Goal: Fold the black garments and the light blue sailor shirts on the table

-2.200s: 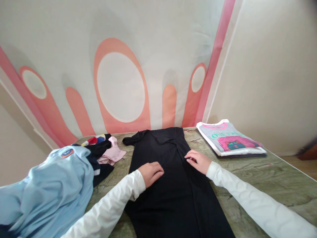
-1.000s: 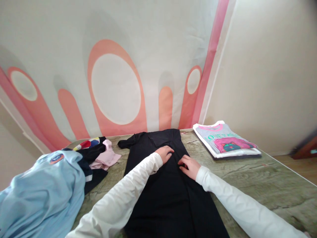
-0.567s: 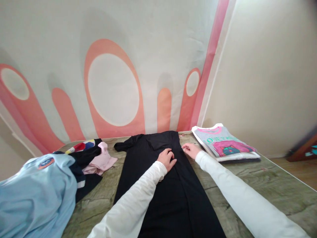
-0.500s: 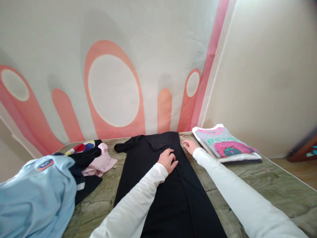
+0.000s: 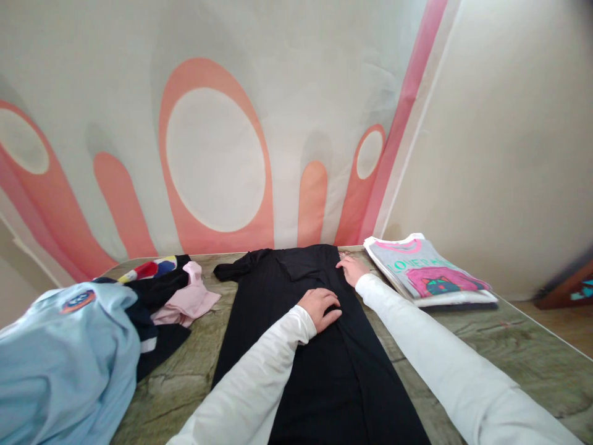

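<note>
A long black garment [image 5: 319, 364] lies lengthwise down the middle of the table, folded into a narrow strip, one short sleeve sticking out at the far left. My left hand [image 5: 322, 307] rests flat on its middle, fingers spread. My right hand [image 5: 352, 269] reaches further away and lies on the garment's far right edge, fingers stretched out. Both arms are in white sleeves.
A folded grey and pink printed shirt [image 5: 428, 272] tops a small stack at the far right. A heap of clothes sits at the left: a light blue garment [image 5: 65, 358], a pink piece [image 5: 188, 303] and dark pieces. The table [image 5: 509, 352] is greenish wood grain; a painted wall stands behind.
My right hand moved from the middle of the black garment up to its far right edge. My left hand slid away from me and then back a little towards me.
</note>
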Demonstrator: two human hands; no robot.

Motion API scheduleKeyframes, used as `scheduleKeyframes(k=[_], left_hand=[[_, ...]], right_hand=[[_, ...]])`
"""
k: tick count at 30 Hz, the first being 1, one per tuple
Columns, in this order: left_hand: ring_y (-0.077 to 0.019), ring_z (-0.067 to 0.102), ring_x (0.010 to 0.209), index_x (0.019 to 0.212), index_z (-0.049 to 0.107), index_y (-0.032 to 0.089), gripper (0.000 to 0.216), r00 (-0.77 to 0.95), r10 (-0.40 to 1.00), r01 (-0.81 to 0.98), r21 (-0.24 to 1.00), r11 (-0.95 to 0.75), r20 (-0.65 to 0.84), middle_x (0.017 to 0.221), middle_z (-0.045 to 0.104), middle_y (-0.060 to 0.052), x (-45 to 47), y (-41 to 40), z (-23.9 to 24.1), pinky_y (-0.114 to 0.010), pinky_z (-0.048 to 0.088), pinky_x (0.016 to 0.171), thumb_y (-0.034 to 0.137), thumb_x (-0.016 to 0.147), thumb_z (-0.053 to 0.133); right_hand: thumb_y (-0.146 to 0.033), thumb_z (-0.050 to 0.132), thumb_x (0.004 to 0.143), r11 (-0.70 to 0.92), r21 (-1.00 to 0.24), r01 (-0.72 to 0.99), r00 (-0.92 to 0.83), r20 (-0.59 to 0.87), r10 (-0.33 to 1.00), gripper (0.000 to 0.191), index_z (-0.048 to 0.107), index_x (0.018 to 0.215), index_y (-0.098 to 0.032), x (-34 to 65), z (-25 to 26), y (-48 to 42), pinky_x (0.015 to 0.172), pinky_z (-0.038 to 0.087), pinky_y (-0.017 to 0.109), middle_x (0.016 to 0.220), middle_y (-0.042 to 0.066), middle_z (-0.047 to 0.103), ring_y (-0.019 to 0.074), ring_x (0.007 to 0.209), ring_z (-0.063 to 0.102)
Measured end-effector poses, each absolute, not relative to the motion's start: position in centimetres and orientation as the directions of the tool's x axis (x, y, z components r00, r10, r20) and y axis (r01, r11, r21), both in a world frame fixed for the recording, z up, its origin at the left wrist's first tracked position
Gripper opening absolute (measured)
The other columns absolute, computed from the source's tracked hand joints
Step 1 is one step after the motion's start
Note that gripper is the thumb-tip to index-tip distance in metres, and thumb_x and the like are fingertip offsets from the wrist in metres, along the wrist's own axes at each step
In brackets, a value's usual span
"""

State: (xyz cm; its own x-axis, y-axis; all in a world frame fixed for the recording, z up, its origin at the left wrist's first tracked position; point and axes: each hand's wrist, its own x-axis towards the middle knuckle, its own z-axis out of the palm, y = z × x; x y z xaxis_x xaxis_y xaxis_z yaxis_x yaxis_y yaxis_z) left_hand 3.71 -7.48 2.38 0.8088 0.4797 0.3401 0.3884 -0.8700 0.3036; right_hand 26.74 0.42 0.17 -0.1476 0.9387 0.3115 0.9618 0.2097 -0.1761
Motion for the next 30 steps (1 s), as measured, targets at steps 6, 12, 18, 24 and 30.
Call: scheduleKeyframes(k=[6, 12, 18, 24, 30], left_hand=[[-0.0207, 0.047, 0.103, 0.093, 0.054, 0.019, 0.024, 0.765, 0.522, 0.424, 0.314, -0.849, 0.377, 0.113, 0.051, -0.008, 3.8, -7.5, 2.4, -0.035, 0.038, 0.086, 0.038, 0.082, 0.045], [-0.019, 0.052, 0.093, 0.085, 0.056, 0.019, 0.023, 0.788, 0.517, 0.425, 0.313, -0.849, 0.335, 0.098, 0.056, -0.007, 3.9, -7.3, 2.3, -0.033, 0.04, 0.083, 0.037, 0.085, 0.042], [-0.018, 0.052, 0.09, 0.08, 0.056, 0.019, 0.023, 0.777, 0.523, 0.437, 0.298, -0.849, 0.35, 0.095, 0.057, -0.005, 4.0, -7.0, 2.0, -0.032, 0.04, 0.08, 0.037, 0.084, 0.043], [-0.0176, 0.052, 0.09, 0.081, 0.055, 0.019, 0.021, 0.777, 0.517, 0.436, 0.286, -0.853, 0.359, 0.095, 0.057, -0.004, 4.0, -6.9, 1.7, -0.031, 0.041, 0.079, 0.036, 0.084, 0.044], [-0.0177, 0.052, 0.089, 0.082, 0.056, 0.019, 0.02, 0.774, 0.519, 0.44, 0.282, -0.853, 0.363, 0.096, 0.056, -0.005, 4.1, -6.7, 1.3, -0.03, 0.042, 0.079, 0.034, 0.084, 0.044]], right_hand=[[-0.002, 0.041, 0.073, 0.33, -0.157, 0.931, -0.261, 0.349, 0.9, 0.035, 0.063, 0.095, -0.018, 26.5, 0.5, -1.0, 0.09, 0.034, 0.031, 0.104, 0.007, 0.058, 0.0183, 0.099, 0.049], [-0.003, 0.045, 0.07, 0.197, -0.108, 0.974, -0.163, 0.267, 0.95, 0.029, 0.065, 0.086, -0.015, 26.1, 0.9, -2.6, 0.087, 0.035, 0.032, 0.093, 0.009, 0.062, 0.0206, 0.093, 0.052], [-0.018, 0.043, 0.08, 0.275, -0.099, 0.956, -0.243, 0.252, 0.937, 0.026, 0.062, 0.099, -0.018, 25.1, 1.0, -3.4, 0.089, 0.033, 0.032, 0.106, 0.007, 0.059, 0.0185, 0.099, 0.05], [-0.021, 0.044, 0.081, 0.269, -0.085, 0.959, -0.243, 0.237, 0.941, 0.025, 0.06, 0.1, -0.019, 24.6, 1.2, -4.3, 0.087, 0.033, 0.03, 0.107, 0.006, 0.057, 0.0178, 0.1, 0.048], [-0.024, 0.042, 0.083, 0.157, -0.074, 0.985, -0.135, 0.244, 0.96, 0.024, 0.064, 0.085, -0.017, 24.3, 1.7, -6.6, 0.085, 0.034, 0.035, 0.093, 0.009, 0.059, 0.0207, 0.093, 0.05]])
